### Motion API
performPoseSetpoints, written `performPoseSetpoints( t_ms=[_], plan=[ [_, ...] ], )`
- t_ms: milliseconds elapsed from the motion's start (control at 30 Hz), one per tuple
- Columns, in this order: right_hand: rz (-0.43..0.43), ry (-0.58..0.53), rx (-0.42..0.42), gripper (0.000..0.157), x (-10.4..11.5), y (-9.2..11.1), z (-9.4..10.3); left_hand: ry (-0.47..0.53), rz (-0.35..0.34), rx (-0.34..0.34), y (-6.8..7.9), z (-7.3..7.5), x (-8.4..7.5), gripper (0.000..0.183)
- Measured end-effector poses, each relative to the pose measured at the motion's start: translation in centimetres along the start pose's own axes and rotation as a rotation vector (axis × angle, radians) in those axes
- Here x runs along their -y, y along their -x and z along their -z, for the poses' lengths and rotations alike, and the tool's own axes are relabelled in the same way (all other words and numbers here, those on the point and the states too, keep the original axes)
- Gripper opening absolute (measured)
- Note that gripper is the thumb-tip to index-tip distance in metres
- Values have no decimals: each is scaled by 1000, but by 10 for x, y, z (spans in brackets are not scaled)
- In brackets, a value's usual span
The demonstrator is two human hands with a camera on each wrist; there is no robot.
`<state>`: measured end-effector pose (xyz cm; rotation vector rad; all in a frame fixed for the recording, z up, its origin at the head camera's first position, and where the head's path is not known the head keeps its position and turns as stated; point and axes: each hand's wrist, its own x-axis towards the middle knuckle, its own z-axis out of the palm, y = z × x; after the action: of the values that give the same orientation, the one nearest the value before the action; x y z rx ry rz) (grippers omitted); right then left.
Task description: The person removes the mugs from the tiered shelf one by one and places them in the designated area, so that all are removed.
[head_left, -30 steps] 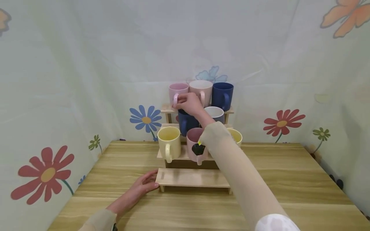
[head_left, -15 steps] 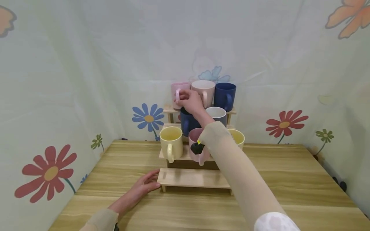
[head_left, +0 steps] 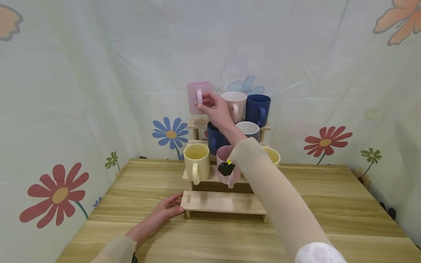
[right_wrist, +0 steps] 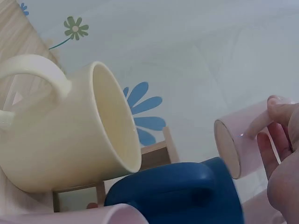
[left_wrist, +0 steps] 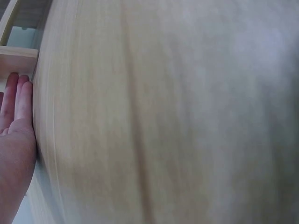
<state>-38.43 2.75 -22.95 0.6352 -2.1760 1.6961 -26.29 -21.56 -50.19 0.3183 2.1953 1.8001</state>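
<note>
My right hand (head_left: 219, 111) pinches the handle of a light pink mug (head_left: 193, 98), which hangs raised above the left end of the top shelf. The right wrist view shows the underside of this pink mug (right_wrist: 229, 147) apart from the shelf. My left hand (head_left: 160, 216) touches the left end of the lowest step of a wooden tiered rack (head_left: 227, 202), with the thumb at its front corner. Straight fingers (left_wrist: 22, 100) lie against the rack in the left wrist view. A pale pink mug (head_left: 239, 100) and a dark blue mug (head_left: 254, 109) stand on the top shelf.
One tier down are a navy mug (head_left: 215, 140) and a grey mug (head_left: 248, 130) with a white inside. Below them stand a yellow mug (head_left: 197, 162), a dusty pink mug (head_left: 225, 151) and another yellow mug (head_left: 273, 155), partly behind my right sleeve. A flowered curtain (head_left: 148, 54) hangs behind.
My right hand has lifted the light pink mug up off the top shelf and slightly left. The left hand has stayed at the rack's lowest step.
</note>
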Motion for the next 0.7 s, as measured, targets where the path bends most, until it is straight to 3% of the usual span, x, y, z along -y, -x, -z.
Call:
performPoseSetpoints(
  t_ms=[400, 700],
  plan=[
    [158, -18, -47, 31, 17, 12, 35, 0, 3, 18, -5, 0, 1, 71],
    [192, 4, -96, 32, 34, 28, 76, -2, 2, 26, -10, -2, 1, 72]
  ],
)
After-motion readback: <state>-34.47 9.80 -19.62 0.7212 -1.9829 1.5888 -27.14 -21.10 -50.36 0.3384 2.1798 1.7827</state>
